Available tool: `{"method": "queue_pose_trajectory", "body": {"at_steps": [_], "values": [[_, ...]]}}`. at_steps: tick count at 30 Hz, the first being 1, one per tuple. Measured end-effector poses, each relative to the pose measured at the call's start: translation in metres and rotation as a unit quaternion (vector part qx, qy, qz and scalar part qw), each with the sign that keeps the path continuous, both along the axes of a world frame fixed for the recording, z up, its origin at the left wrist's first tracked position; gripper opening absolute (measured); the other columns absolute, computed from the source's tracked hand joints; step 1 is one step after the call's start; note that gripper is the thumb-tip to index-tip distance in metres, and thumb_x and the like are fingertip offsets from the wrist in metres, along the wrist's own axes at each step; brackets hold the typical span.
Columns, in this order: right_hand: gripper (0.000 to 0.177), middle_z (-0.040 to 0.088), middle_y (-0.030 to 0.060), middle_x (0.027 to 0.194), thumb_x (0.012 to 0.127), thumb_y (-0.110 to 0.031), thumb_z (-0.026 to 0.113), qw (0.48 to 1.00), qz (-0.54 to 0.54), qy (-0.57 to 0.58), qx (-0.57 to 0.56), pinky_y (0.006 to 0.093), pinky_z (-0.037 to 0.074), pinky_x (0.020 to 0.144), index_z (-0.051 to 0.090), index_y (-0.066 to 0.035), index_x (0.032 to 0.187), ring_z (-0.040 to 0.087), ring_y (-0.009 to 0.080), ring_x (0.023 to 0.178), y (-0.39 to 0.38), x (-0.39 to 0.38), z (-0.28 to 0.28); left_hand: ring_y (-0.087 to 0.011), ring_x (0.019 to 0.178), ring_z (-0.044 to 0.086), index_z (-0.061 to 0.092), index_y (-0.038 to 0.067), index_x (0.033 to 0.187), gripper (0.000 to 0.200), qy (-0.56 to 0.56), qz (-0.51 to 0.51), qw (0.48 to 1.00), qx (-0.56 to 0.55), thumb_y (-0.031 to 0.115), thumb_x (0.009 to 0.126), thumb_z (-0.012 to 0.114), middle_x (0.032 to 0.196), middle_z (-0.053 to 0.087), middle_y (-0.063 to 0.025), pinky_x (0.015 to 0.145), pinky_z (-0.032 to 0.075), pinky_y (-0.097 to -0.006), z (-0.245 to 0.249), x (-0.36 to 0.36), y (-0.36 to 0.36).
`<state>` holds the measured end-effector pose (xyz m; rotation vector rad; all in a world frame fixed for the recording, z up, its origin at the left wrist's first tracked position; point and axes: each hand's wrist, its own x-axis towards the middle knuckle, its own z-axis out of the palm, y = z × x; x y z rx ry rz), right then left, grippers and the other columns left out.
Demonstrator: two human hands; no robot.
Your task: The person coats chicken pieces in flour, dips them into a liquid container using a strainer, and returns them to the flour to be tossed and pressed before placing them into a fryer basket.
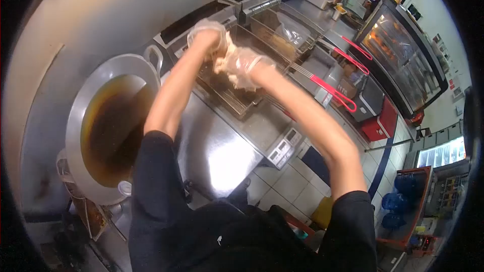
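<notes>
Both my hands wear clear plastic gloves over a deep fryer (262,116). My left hand (209,35) reaches over the back left of a wire basket (229,102), its fingers mostly hidden behind the hand. To its right, my right hand (244,68) is closed around pale, battered-looking food (220,64). More of that food shows between the hands and under the right one, above the basket. Behind stands a second wire basket (282,45) with food and a clear plastic bag (295,32) in it.
A large metal pan of dark oil (118,131) stands at the left. Red-coated basket handles (333,92) stick out to the right. A control panel (285,147) is on the fryer's front. Further right are a red box (375,126) and a glass display cabinet (401,55).
</notes>
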<state>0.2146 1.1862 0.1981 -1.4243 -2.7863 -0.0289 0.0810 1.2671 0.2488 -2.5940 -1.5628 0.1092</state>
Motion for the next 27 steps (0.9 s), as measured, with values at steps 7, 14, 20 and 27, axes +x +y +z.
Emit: {"method": "queue_pose_trajectory", "body": {"at_steps": [7, 14, 20, 27], "values": [[0.027, 0.062, 0.0137, 0.119, 0.082, -0.021, 0.065, 0.994, 0.026, -0.109, 0.004, 0.0434, 0.051, 0.089, 0.071, -0.012, 0.107, 0.06, 0.0332, 0.111, -0.007, -0.007, -0.055, -0.0319, 0.093, 0.068, 0.075, 0.009, 0.091, 0.027, -0.091, -0.014, 0.994, -0.062, 0.026, 0.07, 0.073, 0.098, 0.071, -0.0159, 0.08, 0.054, -0.04, -0.106, -0.035, 0.082], [0.031, 0.067, 0.0168, 0.103, 0.08, -0.016, 0.068, 0.989, -0.144, 0.043, -0.01, 0.044, 0.054, 0.083, 0.068, -0.008, 0.109, 0.066, 0.034, 0.1, -0.135, 0.088, 0.067, -0.0222, 0.095, 0.069, 0.067, 0.01, 0.116, 0.031, -0.162, -0.2, 0.964, -0.063, 0.031, 0.093, 0.062, 0.102, 0.072, -0.0118, 0.084, 0.052, -0.0342, 0.077, 0.09, -0.041], [0.039, 0.066, 0.0168, 0.105, 0.087, -0.035, 0.063, 0.864, -0.407, 0.226, 0.193, 0.0441, 0.05, 0.088, 0.063, -0.008, 0.115, 0.063, 0.0348, 0.102, -0.381, 0.204, 0.072, -0.0143, 0.096, 0.063, 0.062, 0.003, 0.123, 0.038, -0.285, -0.457, 0.836, -0.11, 0.03, 0.097, 0.06, 0.109, 0.069, -0.007, 0.087, 0.05, -0.0291, 0.124, 0.216, -0.217], [0.039, 0.065, 0.0172, 0.114, 0.089, -0.035, 0.056, 0.439, -0.836, 0.235, 0.23, 0.0439, 0.048, 0.092, 0.064, -0.007, 0.115, 0.061, 0.0373, 0.104, -0.781, 0.158, -0.03, -0.0207, 0.08, 0.068, 0.07, 0.008, 0.112, 0.026, -0.234, -0.724, 0.591, -0.266, 0.018, 0.088, 0.064, 0.097, 0.072, -0.013, 0.073, 0.053, -0.0321, 0.066, 0.333, -0.523]]}}
